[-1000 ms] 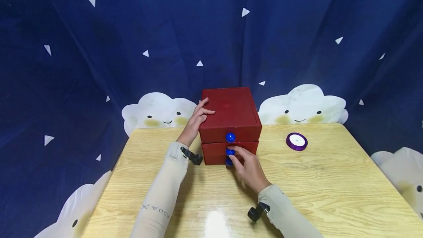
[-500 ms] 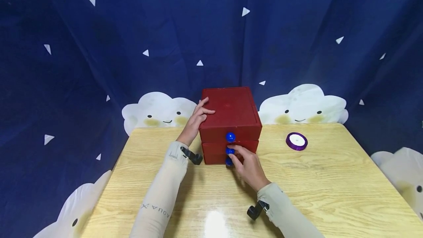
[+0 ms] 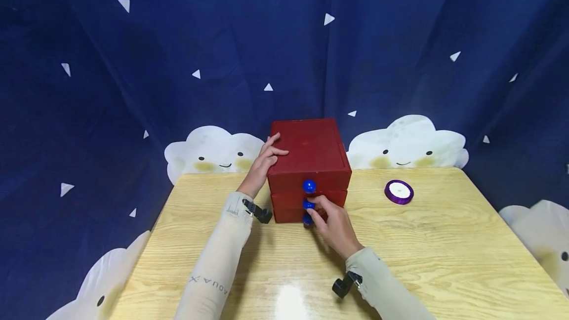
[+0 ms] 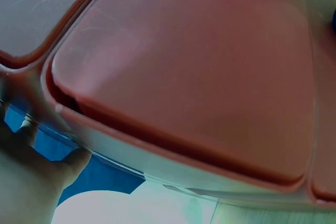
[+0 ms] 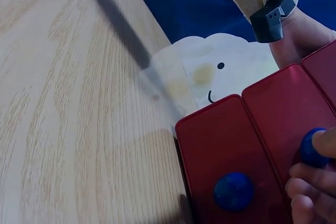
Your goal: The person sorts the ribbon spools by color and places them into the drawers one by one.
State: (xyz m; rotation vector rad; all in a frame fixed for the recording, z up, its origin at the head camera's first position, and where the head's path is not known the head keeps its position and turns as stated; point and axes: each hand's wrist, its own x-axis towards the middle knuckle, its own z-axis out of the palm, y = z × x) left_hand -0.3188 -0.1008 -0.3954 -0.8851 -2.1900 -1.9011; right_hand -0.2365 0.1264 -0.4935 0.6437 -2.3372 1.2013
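A red drawer cabinet (image 3: 308, 144) with round blue knobs down its front stands at the back middle of the table. My left hand (image 3: 262, 163) rests on its top left edge, fingers spread and mostly straight over the lid. In the left wrist view, part of that hand (image 4: 31, 174) shows beside the cabinet's side wall (image 4: 194, 72). My right hand (image 3: 335, 223) pinches the middle knob (image 3: 308, 204) between thumb and fingers. The top knob (image 3: 309, 186) sits just above those fingers. In the right wrist view, the bottom knob (image 5: 233, 191) is untouched and the drawer fronts lie flush.
A spool of purple ribbon (image 3: 399, 192) lies on the wooden table (image 3: 444, 251), right of the cabinet. Behind the table hangs a dark blue curtain (image 3: 249, 38) with white triangles and smiling clouds.
The head view has tipped up very slightly. Both hands and the cabinet keep their places, and the right hand's pinch on the middle knob stays the same.
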